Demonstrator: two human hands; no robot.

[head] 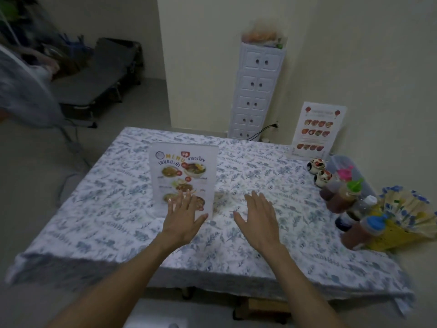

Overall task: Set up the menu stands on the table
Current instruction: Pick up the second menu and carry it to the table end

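A clear menu stand (183, 171) with a food menu sheet stands upright near the middle of the table (118, 209), which wears a blue floral cloth. My left hand (183, 216) hovers in front of the stand's lower part with fingers spread, holding nothing; whether it touches the stand is unclear. To the right of the stand, my right hand (257, 218) hangs flat and open above the cloth. A second menu stand (315, 131) rests at the far right corner against the wall.
Sauce bottles (343, 197), two small painted jars (320, 171) and a folded paper fan (406, 216) crowd the table's right edge. A white drawer tower (256, 88) stands by the wall behind. A dark cot (99, 74) lies on the floor at left.
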